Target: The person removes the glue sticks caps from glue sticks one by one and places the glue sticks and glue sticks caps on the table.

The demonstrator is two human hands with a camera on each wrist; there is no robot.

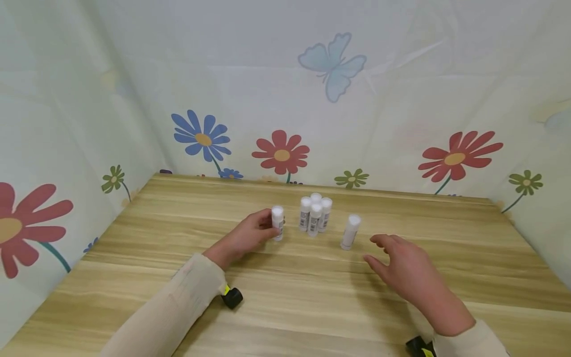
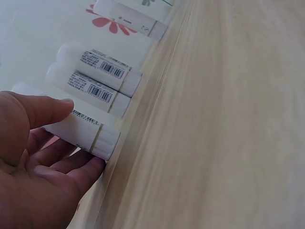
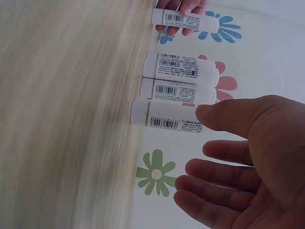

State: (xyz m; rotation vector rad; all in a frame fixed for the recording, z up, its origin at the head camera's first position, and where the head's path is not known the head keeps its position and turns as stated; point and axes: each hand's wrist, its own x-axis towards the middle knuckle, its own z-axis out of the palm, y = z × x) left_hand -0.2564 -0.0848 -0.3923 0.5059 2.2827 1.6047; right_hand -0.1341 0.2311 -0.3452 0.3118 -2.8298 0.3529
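My left hand (image 1: 250, 233) (image 2: 47, 157) grips a white capped tube (image 1: 277, 218) (image 2: 97, 138) between thumb and fingers, upright at the table. Just right of it, several similar white tubes (image 1: 314, 220) (image 3: 183, 69) stand in a tight cluster, barcodes on their labels. Another white tube (image 1: 351, 232) (image 3: 167, 115) stands apart, right of the cluster. My right hand (image 1: 408, 270) (image 3: 248, 167) is beside this lone tube with a gap between them in the head view, thumb and fingers spread and holding nothing.
The wood-grain table (image 1: 285, 307) reaches back to a pale curtain (image 1: 250, 84) printed with flowers and a butterfly. Another curtain side (image 1: 53, 129) borders the table at left. Small black devices are strapped at both wrists (image 1: 232, 298).
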